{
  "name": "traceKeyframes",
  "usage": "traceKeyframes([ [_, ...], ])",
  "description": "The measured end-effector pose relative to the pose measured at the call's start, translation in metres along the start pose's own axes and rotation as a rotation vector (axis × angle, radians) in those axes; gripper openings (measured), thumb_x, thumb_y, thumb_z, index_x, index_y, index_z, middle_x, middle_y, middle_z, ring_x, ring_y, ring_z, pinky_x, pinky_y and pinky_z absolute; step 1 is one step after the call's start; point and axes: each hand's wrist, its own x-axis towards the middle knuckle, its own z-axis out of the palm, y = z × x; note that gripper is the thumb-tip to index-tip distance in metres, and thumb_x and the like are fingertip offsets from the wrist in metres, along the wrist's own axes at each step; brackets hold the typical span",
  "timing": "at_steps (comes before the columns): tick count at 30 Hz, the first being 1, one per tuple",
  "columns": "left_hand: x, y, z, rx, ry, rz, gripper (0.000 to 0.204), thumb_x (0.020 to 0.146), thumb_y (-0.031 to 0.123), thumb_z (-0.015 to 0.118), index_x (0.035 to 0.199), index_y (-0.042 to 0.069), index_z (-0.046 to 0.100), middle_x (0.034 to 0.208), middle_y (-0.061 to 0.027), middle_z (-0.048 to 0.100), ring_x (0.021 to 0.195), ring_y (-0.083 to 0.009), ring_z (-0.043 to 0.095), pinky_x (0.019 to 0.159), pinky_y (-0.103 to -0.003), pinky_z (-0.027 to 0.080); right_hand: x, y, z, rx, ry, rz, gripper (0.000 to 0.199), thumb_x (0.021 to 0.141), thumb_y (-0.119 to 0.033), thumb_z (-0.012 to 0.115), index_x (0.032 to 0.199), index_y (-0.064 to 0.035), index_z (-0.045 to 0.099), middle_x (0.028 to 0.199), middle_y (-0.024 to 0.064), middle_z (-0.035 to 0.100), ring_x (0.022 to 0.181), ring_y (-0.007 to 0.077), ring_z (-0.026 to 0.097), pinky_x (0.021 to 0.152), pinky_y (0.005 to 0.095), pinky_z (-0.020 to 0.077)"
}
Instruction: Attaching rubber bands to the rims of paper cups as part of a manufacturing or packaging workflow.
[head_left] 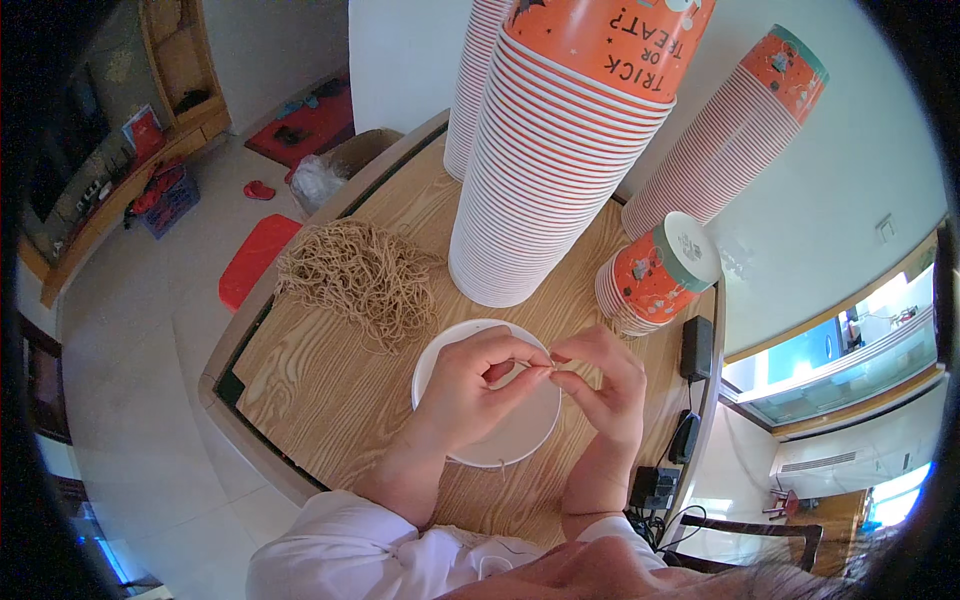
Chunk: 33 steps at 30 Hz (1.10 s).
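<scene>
My left hand [480, 385] and my right hand [608, 385] meet fingertip to fingertip, both closed in a pinch. Between them is a thin strand of twine [549, 364], mostly covered by the fingers. Directly below stands a white paper bucket [525, 425], its open mouth facing up. A short end of twine [503, 467] pokes out at the bucket's near rim. To the left lies a loose, tangled heap of brown twine [362, 280] on the wood-grain table [310, 400].
A tall stack of nested paper buckets [550, 190], orange-printed, rises behind my hands. Another tall stack [720, 140] and a short upside-down stack [660, 275] stand to the right. Black power adapters [697, 348] and cables line the right edge. A red stool [258, 260] is beyond the left edge.
</scene>
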Motion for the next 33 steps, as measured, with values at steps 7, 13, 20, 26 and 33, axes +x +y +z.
traceKeyframes([
  [7, -0.001, 0.001, -0.001, -0.016, -0.01, -0.015, 0.01, 0.079, 0.006, 0.071, 0.088, 0.006, 0.069, 0.062, 0.0025, 0.044, 0.053, -0.0065, 0.035, 0.048, -0.024, 0.029, 0.0, 0.001, 0.003, 0.028, 0.036, -0.144, 0.017, 0.066, 0.001, 0.075, 0.082, 0.0017, 0.068, 0.078, 0.0103, 0.063, 0.073, 0.0213, 0.059, 0.065, 0.0298, 0.0454],
  [13, 0.0, -0.005, 0.0, -0.051, -0.006, -0.002, 0.01, 0.076, 0.004, 0.073, 0.086, 0.006, 0.069, 0.062, 0.0031, 0.044, 0.053, -0.0061, 0.035, 0.049, -0.024, 0.03, -0.001, 0.002, 0.001, -0.049, 0.035, -0.119, 0.012, 0.072, -0.002, 0.072, 0.081, 0.0009, 0.064, 0.077, 0.0107, 0.062, 0.072, 0.0227, 0.059, 0.065, 0.0314, 0.0458],
  [20, 0.001, -0.003, 0.001, 0.003, 0.057, 0.027, 0.009, 0.076, 0.004, 0.072, 0.085, 0.007, 0.07, 0.062, 0.0024, 0.045, 0.052, -0.007, 0.036, 0.048, -0.024, 0.03, -0.004, 0.012, 0.004, -0.111, 0.004, -0.113, 0.018, 0.074, -0.006, 0.073, 0.088, -0.0028, 0.063, 0.08, 0.0101, 0.062, 0.074, 0.0262, 0.06, 0.065, 0.0339, 0.0471],
  [26, 0.0, -0.001, -0.003, -0.034, 0.033, -0.006, 0.009, 0.077, 0.004, 0.072, 0.085, 0.007, 0.069, 0.063, 0.0027, 0.047, 0.054, -0.0062, 0.036, 0.049, -0.023, 0.03, -0.003, 0.007, 0.007, 0.018, 0.039, -0.059, 0.02, 0.072, -0.006, 0.074, 0.089, -0.0024, 0.064, 0.084, 0.0101, 0.065, 0.077, 0.0255, 0.062, 0.067, 0.0336, 0.0495],
  [33, -0.002, -0.006, -0.003, -0.153, -0.033, -0.02, 0.008, 0.077, 0.003, 0.071, 0.085, 0.004, 0.068, 0.067, 0.0033, 0.05, 0.056, -0.0042, 0.037, 0.05, -0.021, 0.029, 0.0, 0.004, 0.004, -0.009, 0.061, -0.268, 0.016, 0.065, -0.001, 0.075, 0.079, 0.0005, 0.067, 0.076, 0.0106, 0.067, 0.069, 0.0234, 0.061, 0.063, 0.0329, 0.0476],
])
